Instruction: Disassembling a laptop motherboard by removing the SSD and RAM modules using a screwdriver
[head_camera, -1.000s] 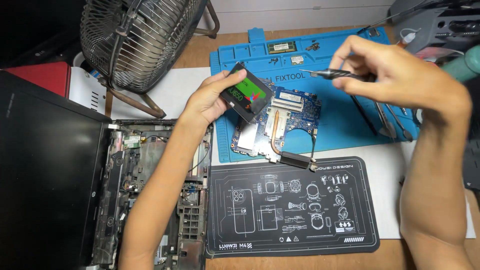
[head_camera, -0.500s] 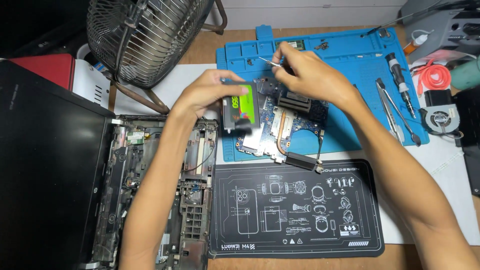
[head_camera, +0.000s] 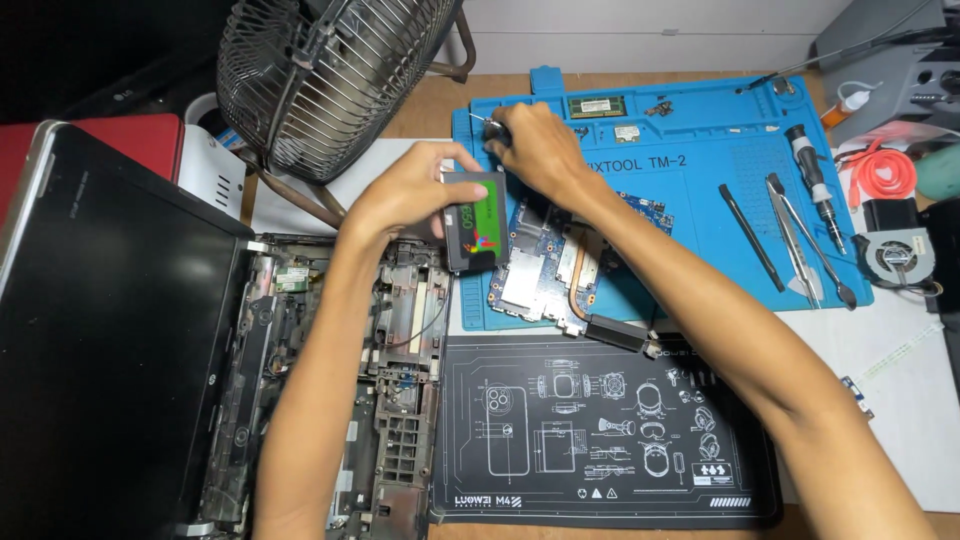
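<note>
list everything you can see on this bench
drive: 1, black with green label, held over the blue mat's left edge
circuit board: 1, blue-grey with copper pipe, on blue mat
blue mat: 1, blue, upper right of bench
black mat: 1, black with white drawings, lower middle
laptop: 1, black, opened up, left
fan: 1, dark metal cage, top left
memory stick: 1, green, top of blue mat
hand tools: several, black and silver, right side of blue mat
small cooling fan: 1, grey, far right
red cable: 1, coiled, far right
left hand: grips the drive
right hand: closed on a small tool by the drive's top edge
</note>
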